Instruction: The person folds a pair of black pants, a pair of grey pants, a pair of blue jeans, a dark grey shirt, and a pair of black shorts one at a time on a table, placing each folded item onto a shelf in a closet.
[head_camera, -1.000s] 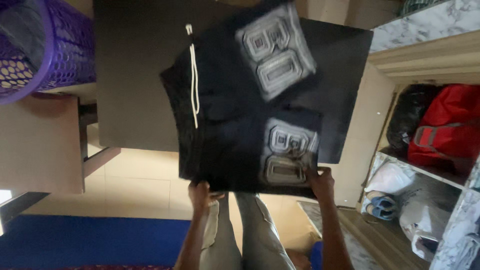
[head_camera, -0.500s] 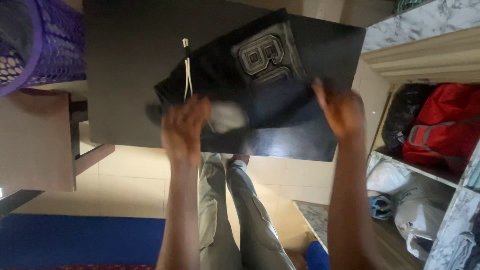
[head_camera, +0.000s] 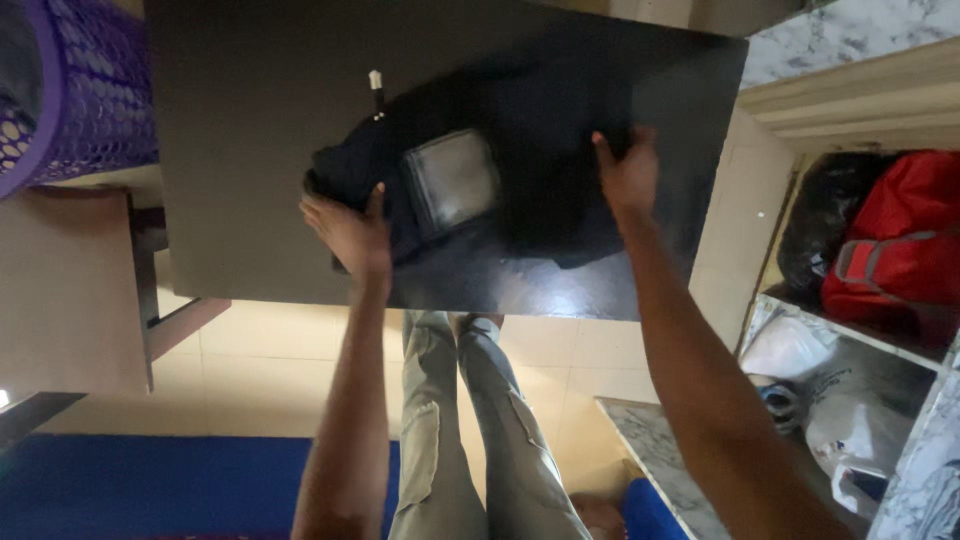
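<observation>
My left hand (head_camera: 350, 232) and right hand (head_camera: 628, 172), fingers spread wide, press the folded black shorts (head_camera: 480, 190) flat on the dark table (head_camera: 250, 150).

- We see a home room around the dark table (head_camera: 250, 150).
- Left of it, our purple laundry basket (head_camera: 80, 90).
- Right of it, shelves holding a red bag (head_camera: 890, 260).
- Below it, tiled floor (head_camera: 270, 370).

Both arms extended forward, bare to the elbow. Left hand (head_camera: 348, 232) lies palm down, fingers (head_camera: 318, 209) spread flat. Right hand (head_camera: 628, 172) pressed down likewise, thumb apart.
</observation>
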